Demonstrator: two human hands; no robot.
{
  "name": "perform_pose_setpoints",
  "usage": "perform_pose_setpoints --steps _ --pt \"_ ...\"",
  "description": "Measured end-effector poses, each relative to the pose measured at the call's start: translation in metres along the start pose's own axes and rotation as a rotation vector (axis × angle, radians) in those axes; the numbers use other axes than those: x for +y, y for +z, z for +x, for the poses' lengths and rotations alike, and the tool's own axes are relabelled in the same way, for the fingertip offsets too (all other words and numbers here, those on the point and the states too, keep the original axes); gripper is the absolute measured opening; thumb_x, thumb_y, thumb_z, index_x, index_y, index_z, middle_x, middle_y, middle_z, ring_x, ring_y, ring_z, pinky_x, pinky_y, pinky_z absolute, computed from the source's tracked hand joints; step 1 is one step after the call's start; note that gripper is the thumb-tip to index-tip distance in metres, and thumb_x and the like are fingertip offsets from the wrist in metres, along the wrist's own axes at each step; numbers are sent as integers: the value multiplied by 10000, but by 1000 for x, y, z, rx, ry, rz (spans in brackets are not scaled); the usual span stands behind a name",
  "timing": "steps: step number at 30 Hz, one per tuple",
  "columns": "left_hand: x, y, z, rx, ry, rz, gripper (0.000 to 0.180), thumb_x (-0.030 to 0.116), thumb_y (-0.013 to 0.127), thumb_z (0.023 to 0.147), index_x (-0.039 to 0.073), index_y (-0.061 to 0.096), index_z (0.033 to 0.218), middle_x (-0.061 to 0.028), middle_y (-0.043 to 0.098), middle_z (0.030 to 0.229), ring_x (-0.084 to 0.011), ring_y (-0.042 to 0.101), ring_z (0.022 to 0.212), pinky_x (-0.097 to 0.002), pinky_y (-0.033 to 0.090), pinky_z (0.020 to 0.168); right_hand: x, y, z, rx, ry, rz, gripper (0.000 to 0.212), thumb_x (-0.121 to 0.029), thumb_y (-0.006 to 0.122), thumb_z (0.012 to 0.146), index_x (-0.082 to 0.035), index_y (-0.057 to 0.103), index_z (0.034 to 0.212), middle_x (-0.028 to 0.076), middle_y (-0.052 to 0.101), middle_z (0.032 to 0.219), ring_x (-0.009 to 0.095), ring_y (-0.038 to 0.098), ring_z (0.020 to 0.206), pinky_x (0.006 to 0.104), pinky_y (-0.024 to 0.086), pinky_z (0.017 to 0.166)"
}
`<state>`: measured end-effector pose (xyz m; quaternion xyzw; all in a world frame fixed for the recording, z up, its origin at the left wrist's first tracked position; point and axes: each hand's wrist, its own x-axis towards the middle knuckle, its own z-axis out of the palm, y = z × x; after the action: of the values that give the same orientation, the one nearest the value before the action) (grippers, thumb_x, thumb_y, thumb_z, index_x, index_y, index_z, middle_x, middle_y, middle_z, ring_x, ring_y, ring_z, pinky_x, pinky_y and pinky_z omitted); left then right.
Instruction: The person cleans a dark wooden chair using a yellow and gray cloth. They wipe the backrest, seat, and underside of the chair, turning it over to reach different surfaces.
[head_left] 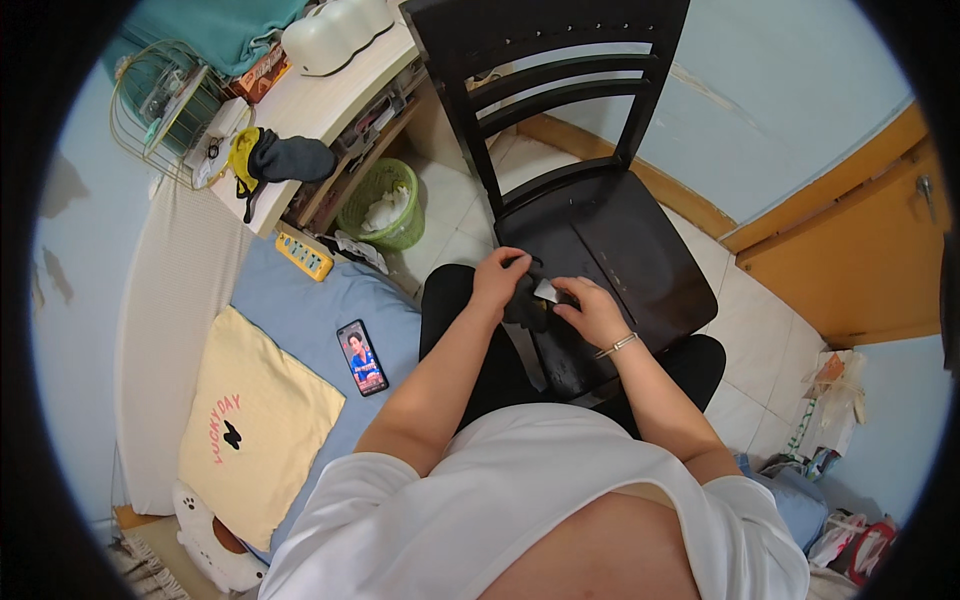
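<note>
Over the front of the dark chair, a crumpled dark cloth piece hangs between my hands. My left hand pinches its upper edge with thumb and forefinger. Close beside it, my right hand is closed at the fingertips on a small flat white piece, which lies against the cloth. Whether that white piece is attached to the cloth, I cannot tell. A hint of yellow shows at the cloth below it. A bracelet circles my right wrist.
On the desk at upper left lie a dark grey and yellow cloth item, a wire basket and a white case. A green bin stands below. A phone, yellow power strip and cream cushion rest on blue bedding.
</note>
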<state>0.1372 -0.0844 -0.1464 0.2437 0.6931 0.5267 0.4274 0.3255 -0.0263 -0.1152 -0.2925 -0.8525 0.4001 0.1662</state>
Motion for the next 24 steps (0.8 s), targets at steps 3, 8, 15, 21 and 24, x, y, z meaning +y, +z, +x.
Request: perform_pose_setpoints --steps 3,8,15,21,24 --pt "-4 -13 7 59 -102 -167 239 182 673 871 31 630 1052 -55 632 937 -149 605 783 -303 492 686 14 -5 -8 32 213 77 348 -115 677 818 -57 595 1151 108 625 837 222 615 641 331 496 602" --pt "4 -2 4 47 -123 -270 220 160 671 872 35 628 1048 -51 623 954 -154 602 842 -292 495 729 30 -12 -13 55 560 491 298 -156 597 914 1 588 1167 61 621 747 109 525 462 256 442 455" --pt "26 30 8 -273 229 65 251 107 663 839 60 621 1082 -56 617 1000 -174 594 929 -287 467 821 65 -37 6 266 607 881 512 33 605 845 0 457 1334 92 582 1048 78 518 566 228 421 439" --pt "-12 29 18 -320 325 531 340 115 672 803 86 598 1134 -130 583 1113 -299 577 1041 -354 462 885 73 -46 20 210 611 770 406 -42 561 905 -4 496 1304 60 612 879 68 511 556 215 403 437" --pt "-23 36 14 -421 354 565 393 124 680 802 80 575 1178 -138 564 1178 -318 549 1097 -362 437 938 77 -39 33 159 633 692 359 -111 555 930 -18 532 1276 50 615 820 55 494 534 202 401 450"
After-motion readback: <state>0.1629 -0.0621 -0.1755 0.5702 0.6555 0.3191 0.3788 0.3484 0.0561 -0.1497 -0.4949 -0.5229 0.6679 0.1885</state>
